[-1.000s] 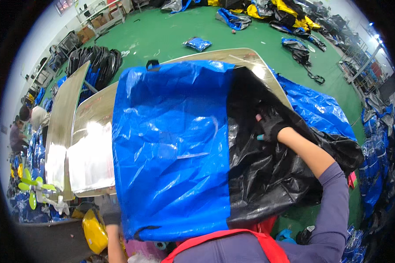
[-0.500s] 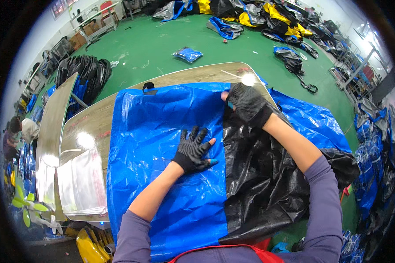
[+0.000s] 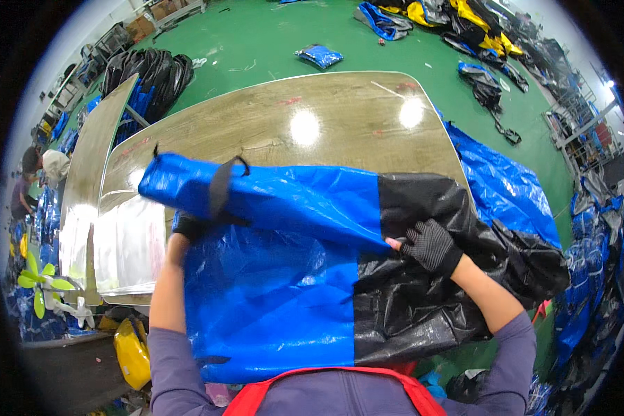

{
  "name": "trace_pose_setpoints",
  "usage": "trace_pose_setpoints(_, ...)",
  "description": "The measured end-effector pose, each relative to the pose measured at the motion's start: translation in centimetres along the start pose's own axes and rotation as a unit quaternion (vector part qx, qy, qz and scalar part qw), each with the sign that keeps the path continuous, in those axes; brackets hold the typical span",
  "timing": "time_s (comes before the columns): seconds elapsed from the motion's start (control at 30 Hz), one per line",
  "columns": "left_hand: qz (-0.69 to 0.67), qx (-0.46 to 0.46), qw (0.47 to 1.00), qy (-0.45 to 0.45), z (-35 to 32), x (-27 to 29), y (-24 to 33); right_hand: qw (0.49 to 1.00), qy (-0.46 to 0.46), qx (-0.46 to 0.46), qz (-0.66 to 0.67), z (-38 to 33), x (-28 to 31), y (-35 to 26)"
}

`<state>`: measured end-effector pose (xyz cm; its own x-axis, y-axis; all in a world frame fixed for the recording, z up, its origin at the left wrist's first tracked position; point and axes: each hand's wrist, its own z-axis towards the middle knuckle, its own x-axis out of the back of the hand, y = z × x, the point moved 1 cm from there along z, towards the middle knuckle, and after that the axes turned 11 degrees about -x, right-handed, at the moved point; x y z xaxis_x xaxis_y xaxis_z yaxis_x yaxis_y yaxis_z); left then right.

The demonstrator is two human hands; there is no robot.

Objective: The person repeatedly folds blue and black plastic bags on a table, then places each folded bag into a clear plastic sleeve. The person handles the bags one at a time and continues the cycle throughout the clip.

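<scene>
Now both gloved hands grip the blue-and-black tarp bag [image 3: 284, 277], folding it over.
Soft, light, crinkly sheet: left hand [image 3: 189, 225] clenched by the strap, right hand [image 3: 431, 246] pinching the fold; wooden bench [image 3: 305, 121] lies beyond.

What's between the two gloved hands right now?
In the head view, a folded band of the blue and black tarp bag spans from the left hand to the right hand, its black strap near the left.
</scene>
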<state>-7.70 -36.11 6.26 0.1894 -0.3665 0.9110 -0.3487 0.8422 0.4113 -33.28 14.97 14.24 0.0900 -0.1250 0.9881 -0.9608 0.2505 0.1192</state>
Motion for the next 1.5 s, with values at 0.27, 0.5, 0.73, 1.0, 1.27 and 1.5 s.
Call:
trace_pose_setpoints(0.27,0.450,-0.362,0.816,-0.016,6.6,16.8,13.0,0.947,-0.310,0.082,0.019,6.5,8.4,0.3)
trace_pose_setpoints(0.5,0.351,-0.142,0.925,-0.031,-2.5,2.8,7.0,0.971,-0.056,-0.232,0.031,3.0,2.3,1.6)
trace_pose_setpoints(0.73,0.455,-0.175,0.867,-0.107,2.5,3.4,14.1,0.982,0.053,-0.177,0.048,2.4,-4.6,-0.1)
trace_pose_setpoints(1.0,0.168,-0.356,0.915,-0.089,0.4,-8.0,25.0,0.932,-0.007,-0.344,0.117,-2.5,-0.9,5.1)
trace_pose_setpoints(1.27,0.185,-0.340,0.918,-0.083,1.3,-8.5,22.2,0.799,0.046,-0.464,0.379,-13.9,-0.1,9.1)
trace_pose_setpoints(1.5,0.183,-0.214,0.960,0.005,9.1,-6.5,27.2,0.888,0.291,-0.256,0.245,-8.4,10.9,6.6)
